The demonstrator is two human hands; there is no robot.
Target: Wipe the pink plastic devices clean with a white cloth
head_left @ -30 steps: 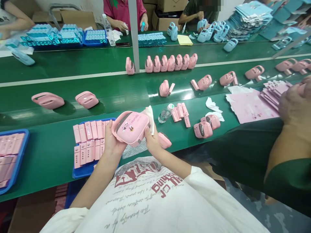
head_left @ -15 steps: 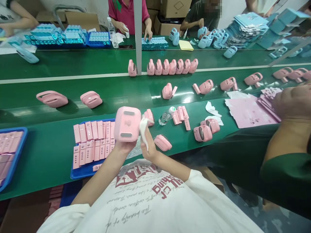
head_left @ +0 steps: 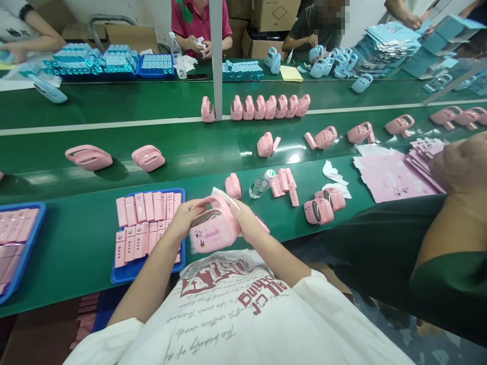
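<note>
A pink plastic device point(head_left: 218, 230) with a carry handle is tilted in front of my chest, its printed front and dark window showing. My left hand point(head_left: 183, 217) is closed on its left side near the handle. My right hand point(head_left: 244, 219) presses a white wipe point(head_left: 225, 196) against the device's right side; some fingers are hidden behind it. Just beyond my hands stands another pink device point(head_left: 233, 186), and one more point(head_left: 262, 223) lies partly covered by my right hand. A clear bottle point(head_left: 259, 186) lies beside several small pink sticks point(head_left: 285, 181).
To the left, a blue tray point(head_left: 117, 274) holds rows of pink sticks, with a second blue tray point(head_left: 41, 215) farther left. Pink devices point(head_left: 149, 158) sit along the green belt. A person's arm point(head_left: 456, 213) and flat pink cartons point(head_left: 395, 175) are at the right. A grey post point(head_left: 215, 56) rises ahead.
The pink device has turned from showing its base to showing its printed front and has come lower. My left hand has moved from beneath it to its left side; the wipe now touches its right side.
</note>
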